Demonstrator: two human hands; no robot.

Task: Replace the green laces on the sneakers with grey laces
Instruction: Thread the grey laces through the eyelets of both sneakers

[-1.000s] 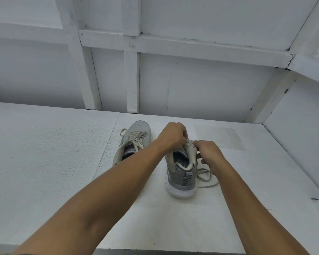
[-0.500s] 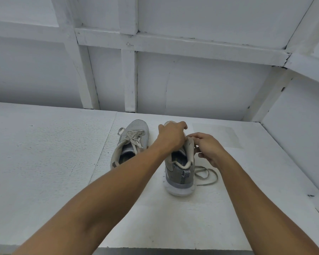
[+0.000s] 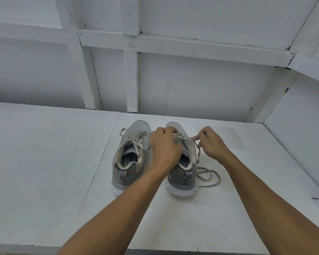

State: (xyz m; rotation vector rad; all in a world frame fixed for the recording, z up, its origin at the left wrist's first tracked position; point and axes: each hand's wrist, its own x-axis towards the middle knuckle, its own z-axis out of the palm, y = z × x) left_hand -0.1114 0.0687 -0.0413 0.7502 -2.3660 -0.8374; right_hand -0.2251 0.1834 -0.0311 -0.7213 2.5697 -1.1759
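Two grey sneakers stand side by side on the white table (image 3: 44, 162), heels toward me. The left sneaker (image 3: 130, 155) is laced with a pale greyish lace tied at its top. My left hand (image 3: 164, 146) lies over the tongue of the right sneaker (image 3: 182, 173), fingers curled on the lacing at the top. My right hand (image 3: 210, 142) pinches a strand of the pale lace (image 3: 208, 176) just right of the shoe's collar. That lace hangs down and loops on the table beside the heel.
A white panelled wall (image 3: 191, 85) with wooden battens rises behind the table. A side wall (image 3: 302, 137) closes in on the right. The table's front edge runs along the bottom of the view.
My right hand has pulled away to the right of the right sneaker, drawing the lace strand out with it. My left hand has stayed on the shoe's top.
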